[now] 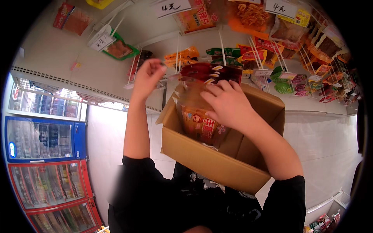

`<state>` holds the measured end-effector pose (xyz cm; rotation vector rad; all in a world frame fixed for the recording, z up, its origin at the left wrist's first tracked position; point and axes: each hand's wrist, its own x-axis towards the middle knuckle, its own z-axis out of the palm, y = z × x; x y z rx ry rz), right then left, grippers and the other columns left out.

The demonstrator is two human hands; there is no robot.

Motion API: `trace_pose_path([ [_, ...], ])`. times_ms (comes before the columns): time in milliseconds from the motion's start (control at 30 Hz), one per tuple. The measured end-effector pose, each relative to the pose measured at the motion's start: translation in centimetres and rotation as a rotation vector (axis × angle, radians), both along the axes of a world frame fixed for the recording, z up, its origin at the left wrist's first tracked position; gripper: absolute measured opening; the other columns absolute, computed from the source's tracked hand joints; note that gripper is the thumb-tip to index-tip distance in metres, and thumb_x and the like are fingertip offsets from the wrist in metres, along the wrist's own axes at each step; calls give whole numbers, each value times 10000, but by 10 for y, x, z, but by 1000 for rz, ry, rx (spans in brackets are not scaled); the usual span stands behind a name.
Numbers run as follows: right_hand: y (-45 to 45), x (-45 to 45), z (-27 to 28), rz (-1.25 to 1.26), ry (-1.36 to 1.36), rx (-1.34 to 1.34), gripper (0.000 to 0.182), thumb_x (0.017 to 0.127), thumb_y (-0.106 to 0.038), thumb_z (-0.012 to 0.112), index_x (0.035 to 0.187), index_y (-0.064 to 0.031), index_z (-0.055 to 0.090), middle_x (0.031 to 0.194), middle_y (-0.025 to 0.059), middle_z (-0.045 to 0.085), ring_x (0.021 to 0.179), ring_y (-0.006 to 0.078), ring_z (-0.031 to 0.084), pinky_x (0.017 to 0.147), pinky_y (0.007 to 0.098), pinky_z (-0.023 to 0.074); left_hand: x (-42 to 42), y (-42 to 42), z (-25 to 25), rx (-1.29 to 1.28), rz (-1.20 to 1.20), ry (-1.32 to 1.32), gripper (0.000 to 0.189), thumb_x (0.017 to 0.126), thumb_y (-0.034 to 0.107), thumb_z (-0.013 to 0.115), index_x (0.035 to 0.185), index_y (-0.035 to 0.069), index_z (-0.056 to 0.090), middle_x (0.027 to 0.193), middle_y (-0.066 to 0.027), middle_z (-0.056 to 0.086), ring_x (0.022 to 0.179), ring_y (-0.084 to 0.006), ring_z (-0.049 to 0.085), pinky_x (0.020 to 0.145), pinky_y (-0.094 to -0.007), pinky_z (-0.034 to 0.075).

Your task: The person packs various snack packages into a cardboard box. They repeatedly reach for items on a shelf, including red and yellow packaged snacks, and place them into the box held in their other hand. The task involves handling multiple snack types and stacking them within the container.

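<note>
My left hand [149, 76] is raised to the left of a cardboard box [215, 164], thumb and fingers drawn together close to a hook. Blur hides whether anything is between its fingertips. My right hand [227, 102] reaches over the open box, its fingers at the lower edge of dark red snack packets [201, 72]. Whether it grips them is hidden by the back of the hand. Inside the box stands a clear-fronted orange snack packet [198, 123] with printed writing, under my right hand. The box's right part shows bare cardboard.
A rack panel [145, 26] with wire hooks carries many bagged snacks [252, 55] and handwritten price cards [102, 42]. Drink fridges with a blue frame [78, 139] and a red frame [87, 180] stand at the left. Another shelf [323, 208] is at the lower right, above pale floor tiles [317, 145].
</note>
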<state>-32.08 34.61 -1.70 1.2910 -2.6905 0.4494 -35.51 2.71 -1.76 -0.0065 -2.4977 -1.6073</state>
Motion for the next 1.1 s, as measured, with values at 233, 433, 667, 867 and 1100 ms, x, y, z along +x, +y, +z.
trace_pose_path([
  [233,-4,2,-5,9,12,-47,531,764,-315,788,1225,-134,597,1320,74,586,1190,308,529,1065,554,409,-145,25,31,-115,156,239,644,869,308,778,1362,-17,522,1273,-144,624,1115,-231,601,950,-372,488],
  [433,1,-5,-2,9,-38,-33,513,805,-313,769,1253,-136,591,1320,103,574,1230,319,510,1092,596,378,-221,51,37,-93,77,271,855,794,437,819,1434,-12,474,1400,-210,542,1319,-351,492,1065,-436,417],
  [667,5,-10,-5,10,-26,-65,559,758,-314,799,1252,-146,599,1331,88,570,1222,311,513,1067,581,408,-287,26,3,140,272,161,1146,696,503,874,1537,-14,291,1506,-249,408,1399,-376,397,1129,-446,359],
  [867,6,-16,-1,23,-84,-32,515,814,-309,761,1259,-123,580,1371,127,547,1277,340,477,1106,618,353,-291,9,-15,121,333,104,1123,692,486,884,1522,-29,330,1518,-234,413,1419,-355,377,1144,-441,342],
  [1100,2,-14,-3,31,-70,-31,518,819,-314,754,1268,-133,568,1385,128,540,1279,340,475,1110,611,347,-291,8,-41,333,75,183,689,786,285,856,1340,-4,564,1306,-121,620,1212,-243,562,1058,-369,413],
])
